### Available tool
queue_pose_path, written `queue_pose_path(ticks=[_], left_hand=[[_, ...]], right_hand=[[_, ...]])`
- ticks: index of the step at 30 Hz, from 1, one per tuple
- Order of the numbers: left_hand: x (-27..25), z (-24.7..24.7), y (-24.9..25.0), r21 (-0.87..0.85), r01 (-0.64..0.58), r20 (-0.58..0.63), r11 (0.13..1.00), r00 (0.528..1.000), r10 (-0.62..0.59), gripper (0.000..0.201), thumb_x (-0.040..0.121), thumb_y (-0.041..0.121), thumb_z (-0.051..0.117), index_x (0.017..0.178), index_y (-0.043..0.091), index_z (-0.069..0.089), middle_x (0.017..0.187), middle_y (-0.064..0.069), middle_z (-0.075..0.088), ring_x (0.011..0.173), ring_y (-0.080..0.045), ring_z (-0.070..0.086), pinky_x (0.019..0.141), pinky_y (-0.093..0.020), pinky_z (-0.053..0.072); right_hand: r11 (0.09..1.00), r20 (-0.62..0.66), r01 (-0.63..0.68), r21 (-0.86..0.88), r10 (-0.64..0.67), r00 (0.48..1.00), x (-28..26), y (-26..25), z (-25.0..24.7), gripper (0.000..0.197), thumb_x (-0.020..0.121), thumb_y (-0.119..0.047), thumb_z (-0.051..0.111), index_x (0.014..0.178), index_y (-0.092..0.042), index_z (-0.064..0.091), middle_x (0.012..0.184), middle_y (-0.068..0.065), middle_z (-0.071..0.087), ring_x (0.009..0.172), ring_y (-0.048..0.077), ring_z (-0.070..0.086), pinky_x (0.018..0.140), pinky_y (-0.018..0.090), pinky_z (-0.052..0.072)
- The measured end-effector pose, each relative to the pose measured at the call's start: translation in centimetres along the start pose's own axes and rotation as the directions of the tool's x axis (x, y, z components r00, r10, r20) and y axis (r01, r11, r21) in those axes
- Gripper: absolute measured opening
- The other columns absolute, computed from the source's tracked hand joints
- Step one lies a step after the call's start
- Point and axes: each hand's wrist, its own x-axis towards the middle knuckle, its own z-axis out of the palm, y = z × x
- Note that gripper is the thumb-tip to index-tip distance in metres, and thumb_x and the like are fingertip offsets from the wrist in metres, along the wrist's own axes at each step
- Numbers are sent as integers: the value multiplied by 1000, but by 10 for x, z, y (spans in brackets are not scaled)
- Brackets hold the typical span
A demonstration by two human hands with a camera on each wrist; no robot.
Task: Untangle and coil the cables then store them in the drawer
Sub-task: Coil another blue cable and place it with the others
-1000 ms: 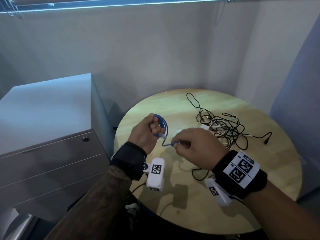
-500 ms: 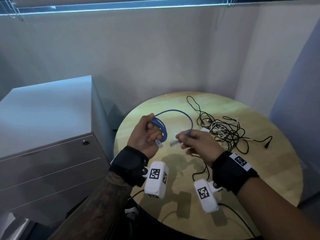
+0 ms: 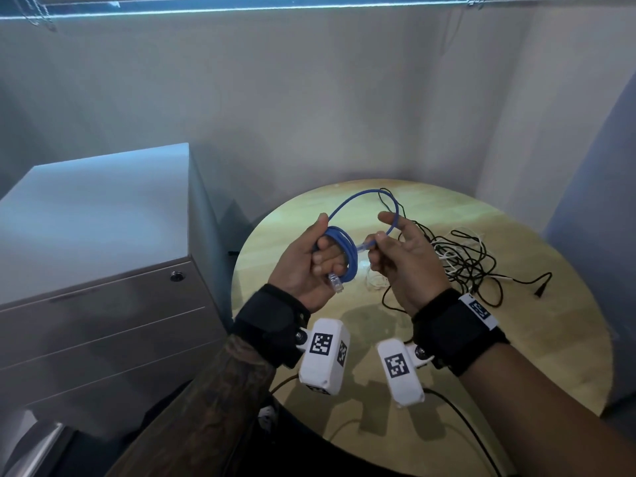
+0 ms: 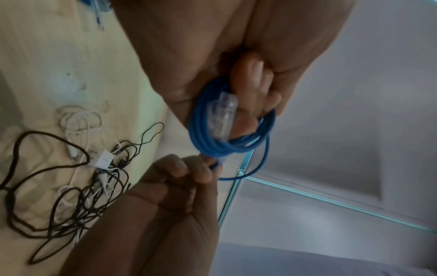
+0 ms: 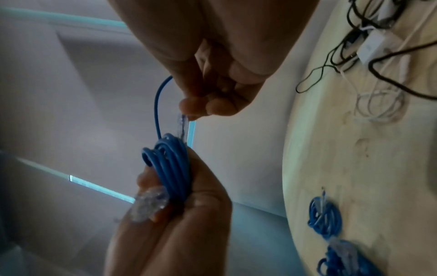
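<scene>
My left hand (image 3: 321,258) grips a small coil of blue network cable (image 3: 346,254) above the round wooden table (image 3: 516,339). A clear plug (image 3: 335,282) hangs from the coil by the palm. The cable's last stretch arcs up in a loose loop (image 3: 361,195) to my right hand (image 3: 373,244), which pinches the cable's other end right beside the coil. In the right wrist view the coil (image 5: 172,164) sits in the left palm, and the right fingertips (image 5: 196,106) hold the other plug just above it.
A tangle of black and white cables (image 3: 464,266) lies on the table behind my right hand. Two coiled blue cables (image 5: 325,218) rest near the table edge. A grey drawer cabinet (image 3: 103,304) with shut drawers stands to the left.
Both hands have risen. My right hand turned palm up and brought the free end up to the coil, so the last stretch now stands as a loop above the hands.
</scene>
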Motion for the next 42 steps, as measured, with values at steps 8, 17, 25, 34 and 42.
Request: queue_pose_path(ticks=[8,17,25,34,42], left_hand=[[-6,6,-1,74,-87,32,993,996,85,46,92,44,55,56,19,42,46,6,31,34,-5,28,40,-17,35],[-2,6,-9,200,-133,50,971,991,125,37,86,48,58,85,14,44,58,4,34,45,-6,32,41,-16,29],[1,6,-16,266,-145,19,953,989,145,39,84,49,57,75,12,52,57,4,38,44,-7,27,46,-19,26],[6,-3,-14,260,-120,-39,958,990,134,41,90,49,55,70,16,42,84,-13,41,47,-11,43,49,-20,33],[5,4,-27,187,-81,-5,979,997,83,45,101,42,44,108,-1,55,123,-19,66,115,-33,63,81,-38,56]], right_hand=[[989,92,-108,101,98,991,-3,-9,2,22,100,-6,48,117,-18,55,76,3,62,51,8,40,56,21,44],[997,3,-62,40,62,998,-7,-8,2,16,97,-5,55,109,-15,52,72,3,65,52,11,42,54,23,42],[975,-18,-219,-34,219,976,-11,-2,6,14,98,-11,55,112,-14,53,52,-7,53,43,8,39,45,22,37],[942,-52,-226,-249,220,974,-19,-1,8,27,98,-38,54,100,-17,71,85,-8,70,75,14,57,61,27,41],[769,151,78,-634,24,988,-25,-2,9,111,70,-40,85,152,-36,11,119,-24,43,105,-11,55,86,18,49]])
